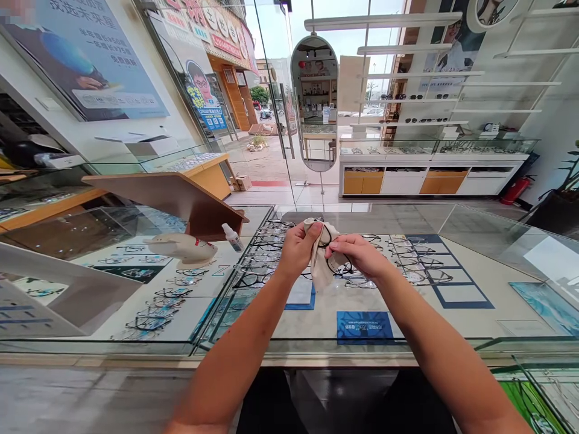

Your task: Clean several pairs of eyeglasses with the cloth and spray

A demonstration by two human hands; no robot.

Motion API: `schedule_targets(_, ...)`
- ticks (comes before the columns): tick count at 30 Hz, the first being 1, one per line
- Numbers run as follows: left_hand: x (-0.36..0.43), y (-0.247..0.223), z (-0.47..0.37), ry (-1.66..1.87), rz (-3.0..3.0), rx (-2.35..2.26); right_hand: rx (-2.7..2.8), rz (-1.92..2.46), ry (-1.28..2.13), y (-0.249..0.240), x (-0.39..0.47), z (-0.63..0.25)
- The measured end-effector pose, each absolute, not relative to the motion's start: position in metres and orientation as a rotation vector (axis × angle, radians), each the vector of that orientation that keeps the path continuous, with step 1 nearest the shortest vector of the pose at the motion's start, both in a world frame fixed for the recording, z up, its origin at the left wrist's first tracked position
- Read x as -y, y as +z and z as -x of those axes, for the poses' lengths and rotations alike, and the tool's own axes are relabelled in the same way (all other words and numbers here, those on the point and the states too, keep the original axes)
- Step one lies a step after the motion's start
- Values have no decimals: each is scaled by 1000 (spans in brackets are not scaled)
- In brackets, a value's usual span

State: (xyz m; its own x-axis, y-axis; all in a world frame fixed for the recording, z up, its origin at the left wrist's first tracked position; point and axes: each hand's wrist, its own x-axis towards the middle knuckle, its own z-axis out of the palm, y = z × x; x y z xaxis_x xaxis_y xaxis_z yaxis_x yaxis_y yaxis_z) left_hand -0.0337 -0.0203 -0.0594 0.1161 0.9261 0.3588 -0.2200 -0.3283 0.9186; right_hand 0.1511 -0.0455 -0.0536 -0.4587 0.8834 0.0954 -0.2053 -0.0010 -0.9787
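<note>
Above the glass counter (289, 346), both of my hands are raised around one pair of dark-framed eyeglasses (347, 265). My left hand (299, 246) is closed, pinching a beige cloth (320, 274) over one side of the frame. The cloth hangs down below the fingers. My right hand (357, 252) pinches the frame near its middle, with thumb and fingers together. The cloth and fingers hide part of the glasses.
Rows of eyeglasses (266, 256) lie inside the case, with more frames (416, 262) at right. A small spray bottle (232, 237) stands left of my hands, near a white animal-shaped figure (181, 248) and a brown board (199, 205). A blue card (364, 327) lies nearer.
</note>
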Motion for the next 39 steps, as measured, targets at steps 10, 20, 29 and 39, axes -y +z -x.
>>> schedule_targets(10, 18, -57, 40, 1256, -1420, -665, 1352, 747, 1575, -49, 43, -155)
schedule_targets(20, 21, -61, 34, 1479, -1425, -791, 1431, 717, 1586, -56, 46, -145)
schedule_targets(29, 18, -55, 41, 1225, -1399, -624, 1348, 752, 1569, -51, 44, -154)
schedule_targets(39, 19, -63, 31, 1507, -1327, -795, 1468, 724, 1496, -58, 45, -143)
